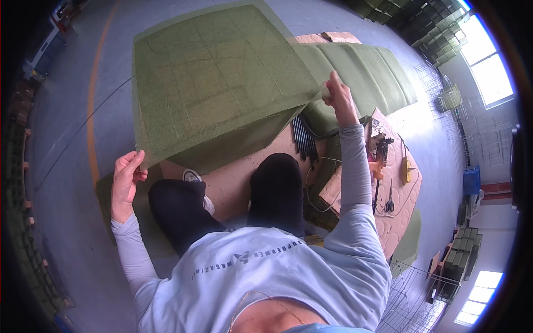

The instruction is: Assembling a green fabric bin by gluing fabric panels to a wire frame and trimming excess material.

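A large square sheet of olive-green fabric [214,83], marked with a faint grid, is lifted in front of me. My left hand [126,175] pinches its lower left corner. My right hand [337,94] is raised and grips the sheet's right corner. The sheet hangs tilted above brown cardboard [233,183] on the floor. My knees in dark trousers are below it.
More green padded fabric [366,72] lies spread behind the sheet. On the cardboard to my right are scissors [389,200], a yellow tape measure [407,170], cables and small tools. Wire racks [416,299] and stacked green blocks [458,258] stand at the right. Grey concrete floor with an orange line [91,111] lies left.
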`<control>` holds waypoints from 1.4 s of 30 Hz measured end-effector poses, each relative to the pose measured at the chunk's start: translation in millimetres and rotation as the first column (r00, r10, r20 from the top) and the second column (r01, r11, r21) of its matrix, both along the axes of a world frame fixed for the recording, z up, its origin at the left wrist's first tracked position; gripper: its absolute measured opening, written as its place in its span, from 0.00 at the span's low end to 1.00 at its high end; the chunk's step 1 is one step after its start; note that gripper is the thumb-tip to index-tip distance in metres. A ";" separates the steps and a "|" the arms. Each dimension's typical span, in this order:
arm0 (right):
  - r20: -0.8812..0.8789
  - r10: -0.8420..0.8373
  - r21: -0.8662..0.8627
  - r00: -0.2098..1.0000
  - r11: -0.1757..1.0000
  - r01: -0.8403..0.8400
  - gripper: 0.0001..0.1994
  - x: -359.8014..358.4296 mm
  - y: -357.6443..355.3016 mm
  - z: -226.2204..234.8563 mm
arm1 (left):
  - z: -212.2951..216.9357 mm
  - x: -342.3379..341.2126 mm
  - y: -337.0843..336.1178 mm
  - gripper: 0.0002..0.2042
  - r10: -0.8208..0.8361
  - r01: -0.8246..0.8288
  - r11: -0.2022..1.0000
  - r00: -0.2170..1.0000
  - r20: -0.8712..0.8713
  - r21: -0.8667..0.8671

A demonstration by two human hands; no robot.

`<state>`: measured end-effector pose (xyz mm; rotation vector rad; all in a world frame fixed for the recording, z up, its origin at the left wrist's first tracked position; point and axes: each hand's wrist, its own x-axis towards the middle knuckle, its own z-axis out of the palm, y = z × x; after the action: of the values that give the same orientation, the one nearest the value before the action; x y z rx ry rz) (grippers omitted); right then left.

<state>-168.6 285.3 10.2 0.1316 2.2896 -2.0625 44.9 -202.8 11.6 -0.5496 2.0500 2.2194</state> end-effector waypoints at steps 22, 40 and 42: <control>-0.050 0.024 -0.075 0.998 0.997 -0.027 0.11 -16.5 6.0 -22.4 | -2.6 -3.4 2.1 0.13 -0.052 0.054 0.997 0.998 -0.033 0.053; -0.327 0.892 0.917 0.311 0.380 -0.125 0.28 -97.1 -334.4 20.2 | 2.9 -26.8 -32.5 0.16 -0.022 0.008 0.981 0.997 -0.072 -0.192; -0.315 0.903 0.914 0.291 0.371 -0.164 0.29 -104.0 -353.7 13.6 | 15.4 -64.3 -53.8 0.16 -0.003 -0.026 0.968 0.994 -0.114 -0.251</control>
<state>-272.6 -68.5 23.8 -1.8109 2.6958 -0.5587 -19.4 -256.6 27.0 -0.4633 2.4124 2.0523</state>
